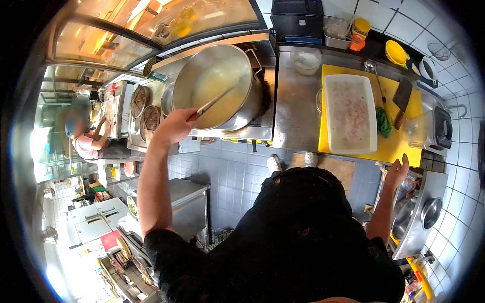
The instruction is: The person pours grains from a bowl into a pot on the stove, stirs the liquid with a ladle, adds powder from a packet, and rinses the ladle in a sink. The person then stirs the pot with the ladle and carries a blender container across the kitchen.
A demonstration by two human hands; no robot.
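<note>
My left hand is closed around the handle of a long, slim utensil. The utensil slants into a large metal pot, and its far end dips into pale, cloudy yellowish liquid, so its head is hidden. My right hand is empty, fingers apart, just off the front edge of a yellow cutting board. On that board stands a white tub with pale pinkish pieces in liquid. Beside the tub lie a ladle, a cleaver and a green bundle.
A clear plastic container stands right of the board. Behind it are a yellow bowl and a white tub. Two round baskets sit left of the pot. A co-worker is farther left. Below right is an open drawer.
</note>
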